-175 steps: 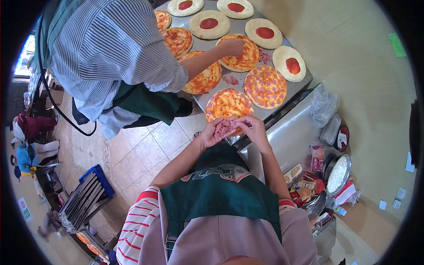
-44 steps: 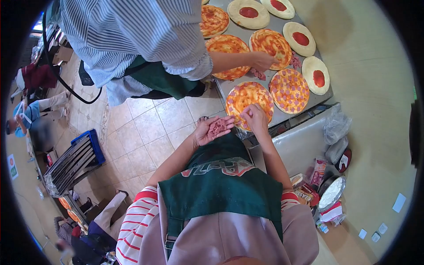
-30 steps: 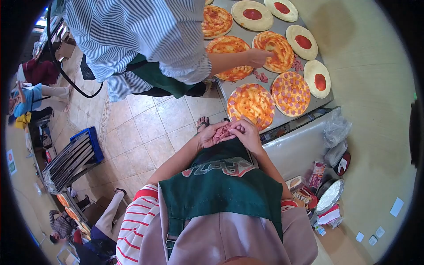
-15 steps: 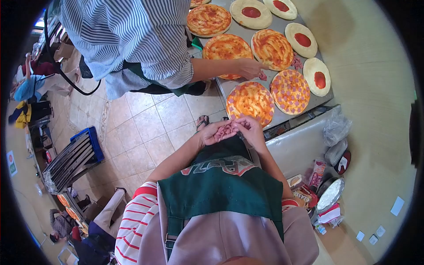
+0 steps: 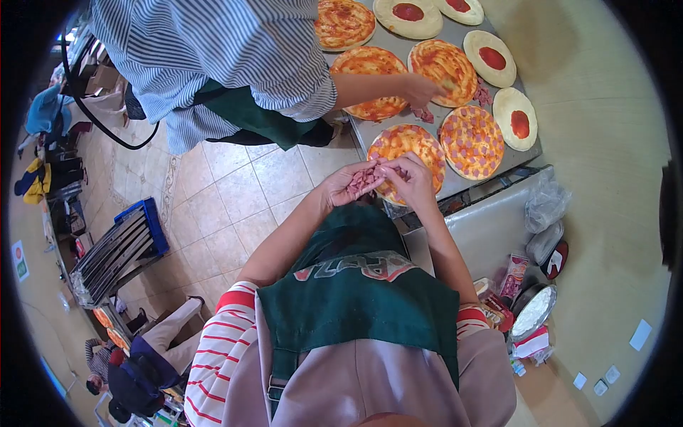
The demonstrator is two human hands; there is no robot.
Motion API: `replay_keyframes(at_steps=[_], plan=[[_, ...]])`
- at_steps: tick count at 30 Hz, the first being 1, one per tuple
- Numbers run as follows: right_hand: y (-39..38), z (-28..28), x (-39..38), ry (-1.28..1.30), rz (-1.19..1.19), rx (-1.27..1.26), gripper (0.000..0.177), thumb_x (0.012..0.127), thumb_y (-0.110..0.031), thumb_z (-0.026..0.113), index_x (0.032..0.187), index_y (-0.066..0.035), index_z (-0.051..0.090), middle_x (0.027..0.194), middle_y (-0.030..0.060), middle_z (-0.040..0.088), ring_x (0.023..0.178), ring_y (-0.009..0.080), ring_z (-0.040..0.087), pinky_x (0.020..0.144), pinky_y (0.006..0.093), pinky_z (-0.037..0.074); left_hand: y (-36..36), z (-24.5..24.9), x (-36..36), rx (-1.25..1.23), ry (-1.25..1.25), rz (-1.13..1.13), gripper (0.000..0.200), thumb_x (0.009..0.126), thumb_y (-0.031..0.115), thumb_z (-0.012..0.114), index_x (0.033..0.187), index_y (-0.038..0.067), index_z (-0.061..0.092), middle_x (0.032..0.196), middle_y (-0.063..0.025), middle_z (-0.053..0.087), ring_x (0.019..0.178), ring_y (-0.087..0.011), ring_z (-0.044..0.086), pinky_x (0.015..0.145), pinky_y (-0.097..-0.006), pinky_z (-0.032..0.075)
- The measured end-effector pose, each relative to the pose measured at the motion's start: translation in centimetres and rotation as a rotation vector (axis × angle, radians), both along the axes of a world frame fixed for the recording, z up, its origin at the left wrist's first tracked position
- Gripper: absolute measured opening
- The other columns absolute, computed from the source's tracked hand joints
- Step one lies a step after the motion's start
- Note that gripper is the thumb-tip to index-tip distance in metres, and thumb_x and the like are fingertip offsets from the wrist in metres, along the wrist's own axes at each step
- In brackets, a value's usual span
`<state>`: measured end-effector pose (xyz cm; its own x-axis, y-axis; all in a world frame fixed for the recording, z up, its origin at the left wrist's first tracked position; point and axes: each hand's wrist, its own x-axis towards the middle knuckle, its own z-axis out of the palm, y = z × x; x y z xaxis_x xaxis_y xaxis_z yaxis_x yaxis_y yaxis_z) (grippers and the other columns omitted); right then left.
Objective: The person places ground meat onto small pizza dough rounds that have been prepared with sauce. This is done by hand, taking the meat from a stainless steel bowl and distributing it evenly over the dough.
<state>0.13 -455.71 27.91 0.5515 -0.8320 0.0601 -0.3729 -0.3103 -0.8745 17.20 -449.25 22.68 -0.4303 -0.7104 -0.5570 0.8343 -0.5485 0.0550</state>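
My left hand [image 5: 340, 186] is cupped palm up around a small heap of diced ham [image 5: 363, 181]. At the heap's right edge, the fingers of my right hand [image 5: 416, 183] are pinched together on a bit of ham. Both hands are over the near edge of a pizza [image 5: 415, 146] with sauce and some ham bits, partly covering it. To its right lies a pizza [image 5: 472, 142] dotted all over with ham squares. Beyond it, a co-worker's hand [image 5: 421, 91], blurred, reaches over a sauced pizza [image 5: 455, 64].
The metal table [image 5: 455, 191] also bears dough rounds with a sauce spot [image 5: 520, 124] and small ham piles [image 5: 422, 114]. The co-worker in a striped shirt [image 5: 213, 57] stands at the left. Plastic bags [image 5: 548, 206] and a foil-covered round pan [image 5: 533, 313] are at the lower right.
My hands have moved forward from the table edge to over the near pizza, still holding ham. The co-worker's hand has moved right and away from me, over the sauced pizza.
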Motion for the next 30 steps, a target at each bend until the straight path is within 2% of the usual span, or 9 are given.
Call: replay_keyframes(at_steps=[4, 7, 9, 12, 17, 19, 22, 23, 30], plan=[[0.2, -0.3, 0.3, 0.025, 0.001, 0.048, 0.011, 0.076, -0.01, 0.069, 0.084, -0.004, 0.065, 0.072, 0.0043, 0.055, 0.059, 0.0129, 0.053, 0.054, 0.0246, 0.043, 1.0, -0.2, 0.1, -0.025, 0.007, 0.006, 0.022, 0.09, 0.016, 0.053, 0.105, 0.0, 0.057, 0.098, -0.0088, 0.063, 0.091, -0.0156, 0.063, 0.087, -0.0275, 0.051], [0.5, -1.0, 1.3, -0.051, 0.002, 0.103, 0.01, 0.076, -0.009, 0.068, 0.085, -0.004, 0.066, 0.072, 0.0035, 0.054, 0.059, 0.0114, 0.052, 0.054, 0.024, 0.043, 2.1, -0.4, 0.4, -0.045, 0.03, 0.026, 0.024, 0.091, 0.016, 0.051, 0.108, -0.001, 0.056, 0.101, -0.0096, 0.062, 0.096, -0.0166, 0.061, 0.089, -0.0287, 0.05], [1.1, -1.5, 2.0, -0.193, 0.018, 0.053, 0.012, 0.077, -0.009, 0.068, 0.088, -0.005, 0.066, 0.073, 0.0036, 0.054, 0.059, 0.0111, 0.051, 0.054, 0.0242, 0.042, 3.3, 0.3, 0.7, -0.058, -0.038, 0.091, 0.028, 0.092, 0.016, 0.049, 0.113, -0.002, 0.053, 0.107, -0.011, 0.061, 0.102, -0.018, 0.059, 0.091, -0.0297, 0.049], [2.2, -0.6, 2.7, -0.061, 0.046, 0.15, 0.013, 0.078, -0.009, 0.067, 0.09, -0.005, 0.066, 0.073, 0.0038, 0.054, 0.059, 0.011, 0.051, 0.054, 0.0247, 0.042, 5.4, 0.5, 1.8, -0.055, 0.034, 0.175, 0.031, 0.093, 0.015, 0.048, 0.119, -0.003, 0.049, 0.112, -0.0125, 0.058, 0.105, -0.0199, 0.057, 0.093, -0.0302, 0.047], [5.4, 0.4, 4.2, -0.043, 0.007, 0.044, 0.014, 0.078, -0.009, 0.066, 0.092, -0.005, 0.065, 0.074, 0.0038, 0.055, 0.06, 0.0099, 0.051, 0.054, 0.0239, 0.042, 9.0, 0.8, 4.8, -0.078, 0.083, 0.17, 0.033, 0.094, 0.013, 0.045, 0.123, -0.003, 0.046, 0.121, -0.014, 0.054, 0.111, -0.022, 0.053, 0.096, -0.0312, 0.045], [6.7, -0.2, 4.3, -0.061, -0.059, 0.066, 0.014, 0.08, -0.006, 0.065, 0.094, -0.004, 0.065, 0.079, 0.0009, 0.059, 0.065, 0.0059, 0.053, 0.057, 0.0202, 0.042, 10.7, 0.5, 6.3, -0.074, 0.103, 0.167, 0.035, 0.095, 0.013, 0.041, 0.125, -0.003, 0.043, 0.127, -0.015, 0.049, 0.116, -0.0228, 0.05, 0.099, -0.0322, 0.042], [8.7, 0.0, 4.8, -0.09, -0.158, 0.046, 0.011, 0.083, -0.007, 0.063, 0.093, -0.003, 0.065, 0.082, 0.0011, 0.061, 0.068, 0.0054, 0.054, 0.059, 0.0198, 0.043, 13.0, 1.6, 8.8, -0.128, 0.108, 0.155, 0.035, 0.095, 0.013, 0.041, 0.125, -0.004, 0.043, 0.127, -0.0154, 0.049, 0.116, -0.0231, 0.049, 0.1, -0.0323, 0.041], [9.5, -0.1, 5.0, -0.117, -0.204, 0.062, 0.01, 0.083, -0.008, 0.062, 0.091, -0.002, 0.064, 0.075, 0.0033, 0.059, 0.061, 0.0092, 0.051, 0.056, 0.0228, 0.042, 13.7, 1.9, 9.5, -0.133, 0.112, 0.162, 0.034, 0.095, 0.012, 0.041, 0.124, -0.005, 0.043, 0.127, -0.0153, 0.049, 0.116, -0.0234, 0.05, 0.1, -0.0323, 0.041], [14.0, -0.1, 4.2, -0.04, -0.195, 0.185, 0.013, 0.084, -0.012, 0.062, 0.091, -0.002, 0.064, 0.076, 0.003, 0.063, 0.065, 0.0078, 0.055, 0.06, 0.0215, 0.044, 16.2, 2.1, 11.4, -0.176, 0.119, 0.103, 0.033, 0.094, 0.012, 0.043, 0.123, -0.005, 0.045, 0.125, -0.0152, 0.051, 0.114, -0.023, 0.052, 0.099, -0.0328, 0.042]])
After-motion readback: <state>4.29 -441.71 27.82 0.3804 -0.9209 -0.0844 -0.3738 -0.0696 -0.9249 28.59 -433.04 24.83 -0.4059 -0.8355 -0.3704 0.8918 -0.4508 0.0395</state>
